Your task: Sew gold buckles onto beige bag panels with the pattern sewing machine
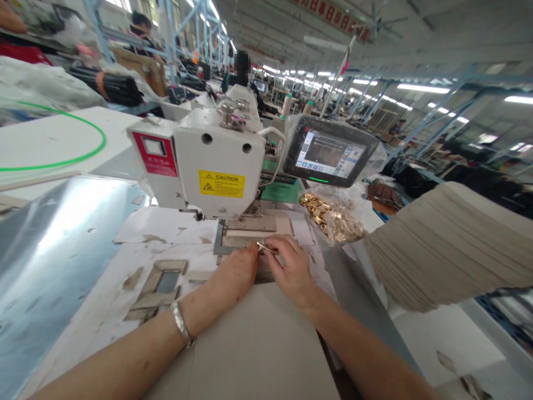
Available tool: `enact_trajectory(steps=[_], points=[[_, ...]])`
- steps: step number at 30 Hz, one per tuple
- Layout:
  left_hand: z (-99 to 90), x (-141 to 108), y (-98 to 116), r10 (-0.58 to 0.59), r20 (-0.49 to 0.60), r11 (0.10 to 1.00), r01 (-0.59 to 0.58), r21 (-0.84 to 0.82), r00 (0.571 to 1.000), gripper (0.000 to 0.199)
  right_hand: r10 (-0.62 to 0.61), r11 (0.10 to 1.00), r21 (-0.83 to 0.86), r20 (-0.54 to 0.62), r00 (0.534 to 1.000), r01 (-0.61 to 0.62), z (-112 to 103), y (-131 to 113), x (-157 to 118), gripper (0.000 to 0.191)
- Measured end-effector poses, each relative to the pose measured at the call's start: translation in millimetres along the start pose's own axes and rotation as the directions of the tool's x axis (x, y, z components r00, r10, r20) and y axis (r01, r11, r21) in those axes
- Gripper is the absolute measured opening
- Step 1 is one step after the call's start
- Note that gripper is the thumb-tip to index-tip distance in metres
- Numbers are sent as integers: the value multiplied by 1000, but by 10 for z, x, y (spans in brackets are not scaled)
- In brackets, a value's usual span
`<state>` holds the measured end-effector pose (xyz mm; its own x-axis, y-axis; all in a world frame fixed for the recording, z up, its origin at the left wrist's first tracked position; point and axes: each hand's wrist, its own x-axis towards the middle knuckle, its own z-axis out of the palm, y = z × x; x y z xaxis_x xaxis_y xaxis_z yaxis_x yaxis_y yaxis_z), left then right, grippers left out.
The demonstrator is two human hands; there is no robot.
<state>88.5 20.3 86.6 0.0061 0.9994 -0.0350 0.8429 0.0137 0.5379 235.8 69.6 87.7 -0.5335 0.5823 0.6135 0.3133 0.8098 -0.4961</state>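
Just in front of the sewing machine head [220, 161], my two hands meet over a large beige fabric panel [258, 339]. Between their fingertips is a small gold metal piece [263, 246]. My left hand [239, 272], with a silver bracelet at its wrist, is closed, its fingertips at the piece's left end. My right hand [293, 269] pinches the piece from the right with thumb and fingers. Behind the hands lies a metal clamp frame [217, 239] on the machine bed. Part of the panel's far edge is hidden under the hands.
A lit control screen [328, 153] stands right of the machine head. Beside it lies a plastic bag of gold metal pieces [333, 216]. Stacked beige fabric [453, 244] rises at the right. A tape-covered frame [160, 286] lies at the left. A person sits further back.
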Motion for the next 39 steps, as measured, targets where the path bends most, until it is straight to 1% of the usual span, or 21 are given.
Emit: enact_trajectory(steps=[2,4,6,8,10,12,17,19,21,24,26,28,31,33,35,37,39], points=[[-2,-2,-6,3,-1,1000,-3,-14,1000,28,-30,999,24,50,998,29,16,12,-7,24],[-8,-7,-9,7,-21,998,-8,-57,1000,29,-43,999,20,81,996,41,34,41,-16,33],[-16,-7,-10,16,-69,992,-25,-125,998,35,-26,1000,5,92,995,26,49,69,-29,45],[-19,-2,-12,28,-124,979,-52,-196,992,44,14,1000,-8,110,994,-13,55,72,-39,53],[-13,7,-18,42,-157,967,-80,-241,987,51,49,999,-31,142,989,-45,54,38,-42,52],[8,13,-29,59,-156,964,-97,-249,986,53,72,997,-47,168,983,-65,51,-19,-37,46],[80,-5,-60,117,-137,984,-134,-115,984,59,105,994,-13,161,981,-104,81,-95,-21,40],[74,-26,-47,120,-104,990,-127,-67,987,59,125,992,-1,151,981,-126,101,-74,-19,35],[34,-53,-9,122,-65,992,-123,-11,990,58,150,988,3,169,974,-152,113,-48,-17,32],[-53,-90,72,123,-39,978,-115,177,992,55,197,979,-7,241,950,-202,106,-31,-12,36],[-98,-103,112,143,-50,936,-119,332,988,50,250,967,-17,279,927,-256,88,-32,-4,36],[-120,-104,124,159,-73,896,-113,430,985,41,308,947,-9,310,899,-321,63,-31,12,30],[-124,-89,96,162,-75,889,-112,445,984,36,369,910,53,348,862,-411,29,-18,53,20],[-116,-73,63,218,-66,893,-172,416,974,39,394,882,104,375,839,-460,18,9,83,14],[-101,-55,34,300,-86,887,-244,391,950,43,393,850,170,427,815,-499,16,64,113,11],[-75,-38,14,348,-138,880,-272,390,927,43,369,815,245,479,797,-525,17,156,148,14],[-36,-26,-2,382,-210,872,-276,404,900,43,380,781,285,490,785,-555,9,278,199,25]])
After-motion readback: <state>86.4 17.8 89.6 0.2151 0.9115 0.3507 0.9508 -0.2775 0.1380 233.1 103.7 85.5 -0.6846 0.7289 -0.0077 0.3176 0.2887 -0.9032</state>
